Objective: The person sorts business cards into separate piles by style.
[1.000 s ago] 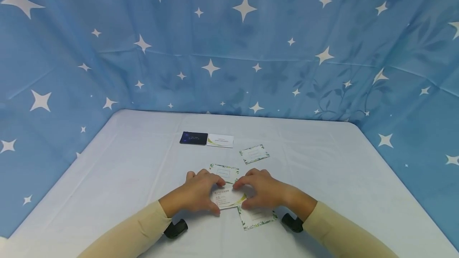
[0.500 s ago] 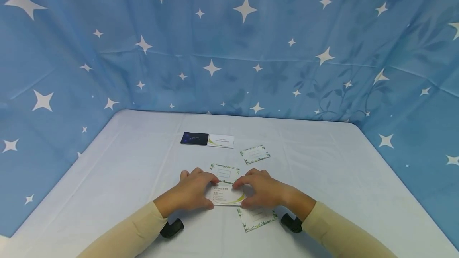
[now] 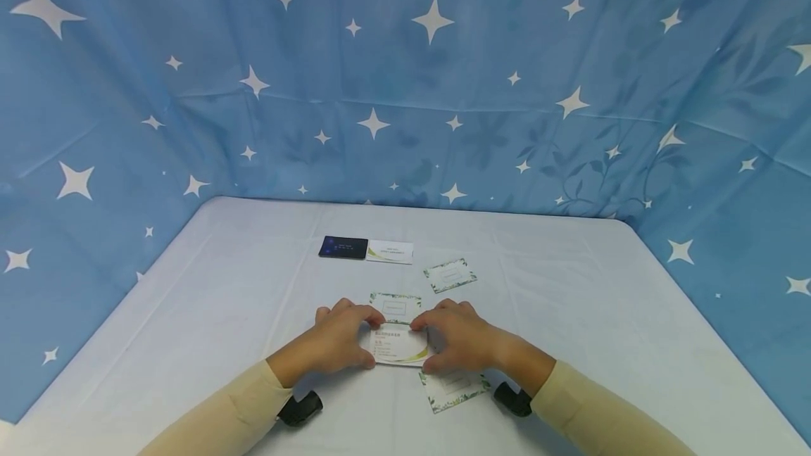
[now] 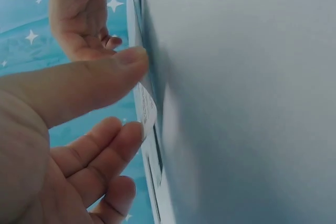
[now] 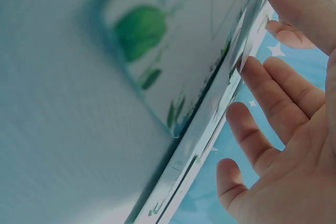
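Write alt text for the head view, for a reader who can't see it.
A person's left hand and right hand grip opposite ends of a printed white card at a white table. Three leaf-bordered cards lie nearby; farther back, a dark card and another white card sit side by side before a blue starry curtain.

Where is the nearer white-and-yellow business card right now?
In the head view, the nearer white-and-yellow business card is at lower centre, between the left hand and right hand, just below a leaf-bordered card.
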### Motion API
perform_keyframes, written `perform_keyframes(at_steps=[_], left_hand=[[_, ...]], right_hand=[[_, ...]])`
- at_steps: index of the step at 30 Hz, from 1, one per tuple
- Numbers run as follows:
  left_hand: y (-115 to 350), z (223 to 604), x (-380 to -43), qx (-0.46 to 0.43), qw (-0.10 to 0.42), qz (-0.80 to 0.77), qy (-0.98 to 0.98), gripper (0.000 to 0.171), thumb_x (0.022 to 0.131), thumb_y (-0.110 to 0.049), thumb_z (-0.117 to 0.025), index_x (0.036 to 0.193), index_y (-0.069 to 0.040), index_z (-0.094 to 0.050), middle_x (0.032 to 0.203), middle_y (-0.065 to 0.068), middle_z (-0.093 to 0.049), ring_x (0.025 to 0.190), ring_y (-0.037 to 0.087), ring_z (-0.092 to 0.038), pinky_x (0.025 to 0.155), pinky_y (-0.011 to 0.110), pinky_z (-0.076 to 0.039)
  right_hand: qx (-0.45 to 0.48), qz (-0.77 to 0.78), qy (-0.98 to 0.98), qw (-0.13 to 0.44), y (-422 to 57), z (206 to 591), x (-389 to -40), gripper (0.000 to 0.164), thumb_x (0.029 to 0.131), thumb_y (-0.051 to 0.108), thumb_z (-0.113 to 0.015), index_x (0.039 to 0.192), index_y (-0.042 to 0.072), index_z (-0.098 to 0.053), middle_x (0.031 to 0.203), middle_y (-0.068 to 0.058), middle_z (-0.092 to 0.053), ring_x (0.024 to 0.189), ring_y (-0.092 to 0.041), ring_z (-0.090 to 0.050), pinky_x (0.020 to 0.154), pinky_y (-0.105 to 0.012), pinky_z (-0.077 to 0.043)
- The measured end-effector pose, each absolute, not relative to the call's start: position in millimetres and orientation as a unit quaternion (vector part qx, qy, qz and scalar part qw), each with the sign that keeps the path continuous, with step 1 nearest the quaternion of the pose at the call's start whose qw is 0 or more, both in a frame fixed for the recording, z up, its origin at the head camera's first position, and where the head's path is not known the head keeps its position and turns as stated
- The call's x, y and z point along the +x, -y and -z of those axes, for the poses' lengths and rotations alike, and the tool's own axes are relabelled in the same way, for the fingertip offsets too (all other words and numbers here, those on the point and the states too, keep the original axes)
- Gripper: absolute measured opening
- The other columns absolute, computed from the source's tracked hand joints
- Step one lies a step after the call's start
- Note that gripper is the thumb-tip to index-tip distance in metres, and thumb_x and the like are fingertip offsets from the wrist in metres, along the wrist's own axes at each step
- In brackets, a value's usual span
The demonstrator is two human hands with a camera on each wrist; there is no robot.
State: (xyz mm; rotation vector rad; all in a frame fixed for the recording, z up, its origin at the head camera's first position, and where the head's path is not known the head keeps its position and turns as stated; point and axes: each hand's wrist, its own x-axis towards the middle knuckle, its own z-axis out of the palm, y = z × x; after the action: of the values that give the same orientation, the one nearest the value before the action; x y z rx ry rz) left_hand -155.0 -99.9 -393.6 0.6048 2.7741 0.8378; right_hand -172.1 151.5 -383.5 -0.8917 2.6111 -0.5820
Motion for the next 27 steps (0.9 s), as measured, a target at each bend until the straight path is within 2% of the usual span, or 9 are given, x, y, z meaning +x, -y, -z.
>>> perform_keyframes(at_steps=[4,7,12,15,21,27], left_hand=[[103.6,386.8,-158.6,0.183,0.097,-0.298,-0.932,0.051,0.071,-0.018,-0.091,0.117,-0.017,-0.068,0.109,-0.010,-0.061,0.104,0.018,-0.046,0.085,0.045,-0.030],[105.4,381.1,-166.1,0.158,0.095,-0.312,-0.932,0.048,0.074,-0.019,-0.089,0.117,-0.021,-0.068,0.112,-0.005,-0.058,0.106,0.023,-0.044,0.084,0.044,-0.033],[108.1,375.1,-192.5,0.150,0.072,-0.327,-0.930,0.044,0.080,-0.019,-0.085,0.120,-0.019,-0.067,0.119,0.002,-0.057,0.113,0.026,-0.045,0.090,0.048,-0.035],[109.9,375.1,-214.2,0.159,0.059,-0.329,-0.929,0.045,0.083,-0.020,-0.083,0.124,-0.016,-0.065,0.122,0.002,-0.058,0.116,0.026,-0.046,0.096,0.051,-0.033],[109.8,376.9,-255.8,0.153,0.057,-0.325,-0.932,0.045,0.089,-0.023,-0.079,0.130,-0.016,-0.063,0.130,0.002,-0.057,0.120,0.029,-0.041,0.098,0.051,-0.029],[109.5,379.5,-285.7,0.140,0.065,-0.318,-0.935,0.045,0.090,-0.024,-0.077,0.132,-0.017,-0.062,0.129,0.003,-0.056,0.123,0.031,-0.038,0.102,0.052,-0.023]], right_hand=[[-0.307,0.207,-0.918,0.142,-151.7,382.5,-174.4,0.054,0.080,0.036,-0.083,0.129,0.019,-0.065,0.124,0.004,-0.060,0.115,-0.022,-0.045,0.096,-0.049,-0.035],[-0.298,0.218,-0.921,0.121,-151.2,379.1,-180.2,0.052,0.082,0.032,-0.083,0.129,0.019,-0.065,0.127,0.001,-0.060,0.116,-0.022,-0.047,0.098,-0.050,-0.036],[-0.265,0.240,-0.930,0.088,-145.5,369.0,-200.0,0.048,0.086,0.027,-0.079,0.131,0.018,-0.064,0.129,-0.003,-0.059,0.116,-0.023,-0.051,0.099,-0.049,-0.040],[-0.247,0.246,-0.934,0.078,-141.4,366.1,-217.7,0.047,0.088,0.025,-0.077,0.133,0.017,-0.064,0.129,-0.005,-0.059,0.118,-0.024,-0.052,0.098,-0.048,-0.042],[-0.215,0.265,-0.936,0.082,-135.8,370.8,-254.3,0.049,0.091,0.023,-0.073,0.137,0.016,-0.060,0.130,-0.009,-0.055,0.119,-0.028,-0.051,0.096,-0.047,-0.043],[-0.190,0.258,-0.944,0.083,-130.0,373.7,-281.8,0.052,0.092,0.021,-0.071,0.141,0.015,-0.057,0.135,-0.010,-0.055,0.122,-0.028,-0.050,0.099,-0.046,-0.042]])
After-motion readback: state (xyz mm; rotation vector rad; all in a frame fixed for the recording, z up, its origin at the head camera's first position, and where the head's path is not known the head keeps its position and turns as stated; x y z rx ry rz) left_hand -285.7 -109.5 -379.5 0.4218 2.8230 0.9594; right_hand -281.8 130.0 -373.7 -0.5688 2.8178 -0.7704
